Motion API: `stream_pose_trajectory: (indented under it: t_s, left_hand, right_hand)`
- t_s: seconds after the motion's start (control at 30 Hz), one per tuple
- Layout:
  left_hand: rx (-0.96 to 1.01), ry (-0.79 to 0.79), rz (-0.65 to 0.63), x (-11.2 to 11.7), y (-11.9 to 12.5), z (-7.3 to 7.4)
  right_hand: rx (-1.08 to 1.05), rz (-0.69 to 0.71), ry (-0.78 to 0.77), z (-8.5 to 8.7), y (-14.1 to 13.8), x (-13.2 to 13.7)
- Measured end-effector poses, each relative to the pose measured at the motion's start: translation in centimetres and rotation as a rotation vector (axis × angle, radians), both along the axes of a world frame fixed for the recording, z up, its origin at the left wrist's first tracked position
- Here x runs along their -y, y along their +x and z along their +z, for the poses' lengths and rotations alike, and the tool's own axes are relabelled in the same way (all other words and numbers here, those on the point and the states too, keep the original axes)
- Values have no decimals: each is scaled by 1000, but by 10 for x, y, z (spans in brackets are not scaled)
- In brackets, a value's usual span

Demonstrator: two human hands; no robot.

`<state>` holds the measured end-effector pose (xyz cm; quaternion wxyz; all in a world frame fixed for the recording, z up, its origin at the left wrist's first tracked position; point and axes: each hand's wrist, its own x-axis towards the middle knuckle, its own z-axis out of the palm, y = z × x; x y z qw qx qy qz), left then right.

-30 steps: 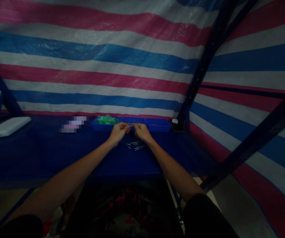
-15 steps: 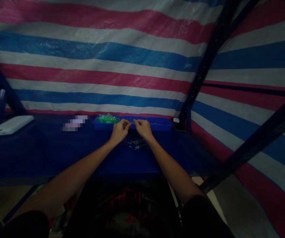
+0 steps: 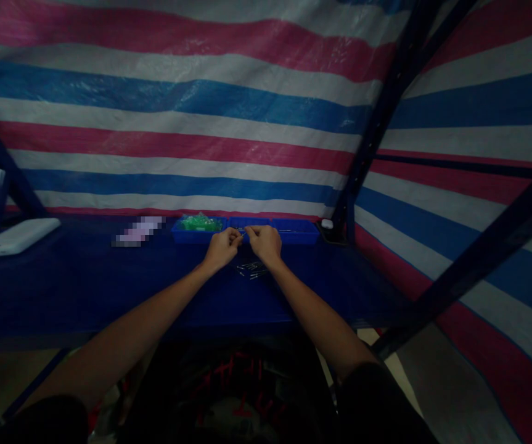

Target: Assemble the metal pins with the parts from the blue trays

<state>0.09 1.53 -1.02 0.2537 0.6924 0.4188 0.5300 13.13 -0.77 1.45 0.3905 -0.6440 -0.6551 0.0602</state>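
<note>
My left hand (image 3: 223, 246) and my right hand (image 3: 264, 241) meet fingertip to fingertip above the blue table (image 3: 155, 290). Between them is a small, thin metallic piece (image 3: 243, 235), too small to name; the left fingers pinch it. The right thumb and forefinger are closed at its other end. Beneath the hands lies a loose group of slim silvery pieces (image 3: 251, 269), like short rods or pins. Just behind the hands stand blue bins in a row: the left bin (image 3: 192, 236) holds bright green pieces in clear plastic (image 3: 200, 222), and the right bin (image 3: 296, 237) shows a thin rod-like piece.
A white power bank-like device (image 3: 18, 237) with a cable lies at the far left. A blurred pinkish item (image 3: 139, 231) is left of the bins. At right, a small white case (image 3: 327, 224) rests on a dark object by the blue upright post (image 3: 351, 216). Striped sheeting hangs behind.
The right hand's fingers have shifted slightly and lie flatter over the small piece. Both hands stay together at the same place; the view has moved a little.
</note>
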Motion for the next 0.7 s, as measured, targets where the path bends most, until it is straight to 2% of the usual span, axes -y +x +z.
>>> stream_pose_trajectory:
  t_s: [0.17,0.53,0.7]
  left_hand:
    - [-57,-16,-24,2,0,4]
    - [-120,16,-63,5,2,1]
    - [-87,-4,-65,5,2,0]
  right_hand:
    - [24,-1,33,1,-1,2]
    - [59,9,113,2,0,3]
    - [142,166,161,4,5,0]
